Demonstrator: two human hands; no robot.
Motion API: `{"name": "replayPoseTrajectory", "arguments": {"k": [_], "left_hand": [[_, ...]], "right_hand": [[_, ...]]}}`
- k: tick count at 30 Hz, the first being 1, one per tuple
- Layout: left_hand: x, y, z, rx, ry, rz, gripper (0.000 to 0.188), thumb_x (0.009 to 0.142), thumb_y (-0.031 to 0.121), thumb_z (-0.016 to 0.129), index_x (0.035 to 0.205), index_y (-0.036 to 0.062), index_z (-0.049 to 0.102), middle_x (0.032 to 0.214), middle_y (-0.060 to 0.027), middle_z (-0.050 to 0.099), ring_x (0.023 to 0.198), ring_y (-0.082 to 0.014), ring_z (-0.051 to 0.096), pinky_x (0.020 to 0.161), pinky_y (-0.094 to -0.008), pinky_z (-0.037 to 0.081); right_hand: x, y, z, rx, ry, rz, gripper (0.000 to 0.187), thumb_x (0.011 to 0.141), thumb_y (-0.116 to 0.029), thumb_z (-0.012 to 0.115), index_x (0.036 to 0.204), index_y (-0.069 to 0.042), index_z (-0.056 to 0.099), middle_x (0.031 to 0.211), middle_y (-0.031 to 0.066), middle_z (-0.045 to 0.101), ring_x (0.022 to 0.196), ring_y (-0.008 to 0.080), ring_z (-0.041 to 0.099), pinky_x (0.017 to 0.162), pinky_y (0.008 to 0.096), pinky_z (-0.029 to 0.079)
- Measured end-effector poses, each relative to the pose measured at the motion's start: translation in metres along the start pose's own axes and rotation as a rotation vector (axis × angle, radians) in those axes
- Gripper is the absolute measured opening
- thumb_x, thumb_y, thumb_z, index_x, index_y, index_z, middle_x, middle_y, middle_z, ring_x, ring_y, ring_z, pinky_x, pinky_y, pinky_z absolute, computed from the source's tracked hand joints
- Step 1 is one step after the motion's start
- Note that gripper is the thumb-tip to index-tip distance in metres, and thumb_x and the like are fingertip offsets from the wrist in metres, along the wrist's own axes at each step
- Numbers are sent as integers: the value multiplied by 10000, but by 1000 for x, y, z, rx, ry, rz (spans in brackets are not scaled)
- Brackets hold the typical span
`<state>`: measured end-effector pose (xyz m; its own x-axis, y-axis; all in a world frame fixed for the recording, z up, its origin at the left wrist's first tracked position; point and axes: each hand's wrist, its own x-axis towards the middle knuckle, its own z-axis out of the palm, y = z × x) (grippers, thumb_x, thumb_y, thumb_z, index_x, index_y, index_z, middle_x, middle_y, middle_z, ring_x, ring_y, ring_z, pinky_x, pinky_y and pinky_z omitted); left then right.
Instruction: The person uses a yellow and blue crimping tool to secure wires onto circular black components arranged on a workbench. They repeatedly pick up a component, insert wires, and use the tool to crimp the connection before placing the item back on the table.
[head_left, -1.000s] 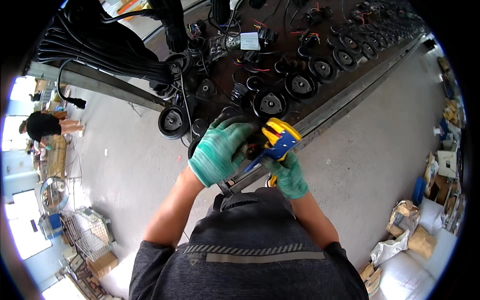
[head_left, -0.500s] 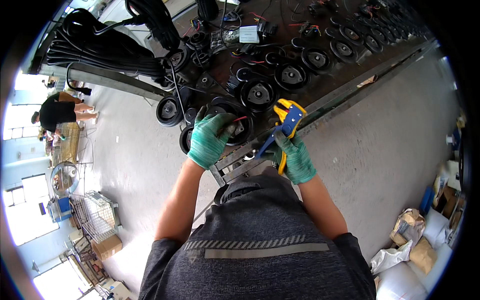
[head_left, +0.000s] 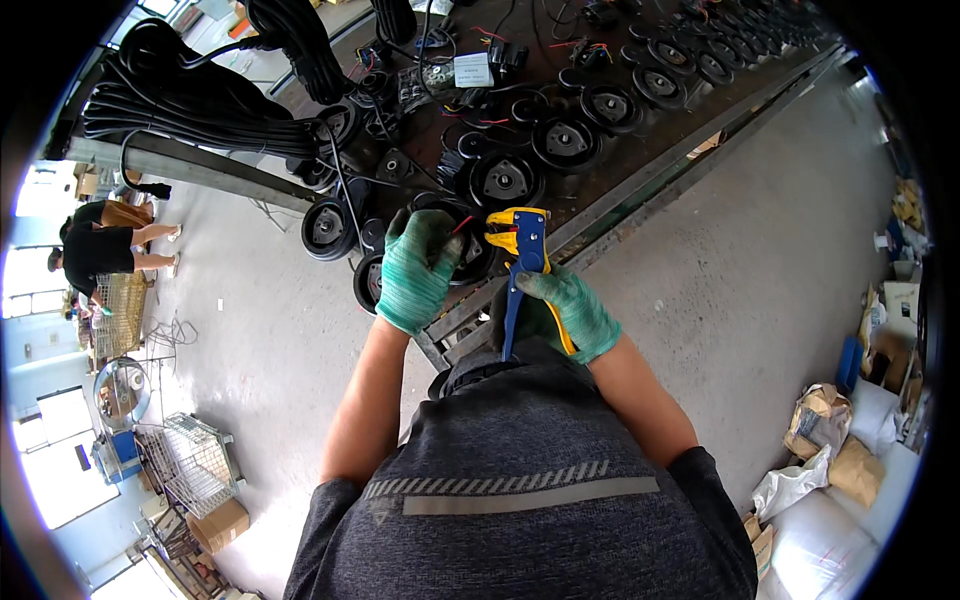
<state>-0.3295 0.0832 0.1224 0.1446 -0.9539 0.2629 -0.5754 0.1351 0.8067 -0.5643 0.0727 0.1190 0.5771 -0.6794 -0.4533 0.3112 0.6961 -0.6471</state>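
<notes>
My left hand (head_left: 415, 275), in a green glove with dark fingertips, pinches a red wire (head_left: 463, 224) above a black wheel (head_left: 476, 255) near the bench corner. The wire's short end sticks out to the right of my fingers. My right hand (head_left: 573, 308), gloved alike, is closed round the handles of a blue and yellow wire stripper (head_left: 529, 245). Its yellow jaws point left, toward the wire, with a small gap between them. Part of the lower handle is hidden behind my right hand. Another black wheel (head_left: 504, 181) lies just beyond.
The dark bench (head_left: 640, 150) carries rows of black wheels, loose wires and a white label (head_left: 473, 70). Coiled black cables (head_left: 190, 110) hang at the upper left. A metal rail (head_left: 690, 150) edges the bench. Two people (head_left: 100, 240) stand far left; sacks (head_left: 820, 420) lie at right.
The wire stripper has moved left and turned, its jaws now facing the red wire. My left hand keeps its pinch nearly in place. A second person has come into view at far left.
</notes>
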Motion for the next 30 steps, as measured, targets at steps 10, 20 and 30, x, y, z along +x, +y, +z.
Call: {"name": "replayPoseTrajectory", "arguments": {"k": [10, 20, 30], "left_hand": [[3, 8, -5, 168, -40, 130, 200, 793, 133, 767, 976, 85, 702, 846, -75, 705, 864, -315, 681, 1177, -498, 331], [3, 7, -9, 169, -90, 132, 157, 811, 125, 769, 959, 105, 722, 807, -49, 688, 821, -270, 676, 1190, -514, 314], [4, 9, -17, 192, -224, 119, 159, 819, 81, 769, 967, 85, 712, 866, -63, 707, 869, -276, 689, 1225, -536, 265]], "right_hand": [[3, 2, 8, -30, -39, 28, 476, 917, -278, 759, 1298, -14, 654, 1094, 43, 699, 1027, 141, 662, 960, 303, 512], [1, 8, 8, -177, -11, -30, 447, 919, -325, 771, 1261, -50, 686, 1086, 16, 688, 1037, 127, 631, 977, 294, 480], [0, 5, 2, -180, -38, 41, 379, 941, -311, 729, 1186, -26, 681, 975, 71, 743, 883, 173, 727, 845, 316, 586]]}}
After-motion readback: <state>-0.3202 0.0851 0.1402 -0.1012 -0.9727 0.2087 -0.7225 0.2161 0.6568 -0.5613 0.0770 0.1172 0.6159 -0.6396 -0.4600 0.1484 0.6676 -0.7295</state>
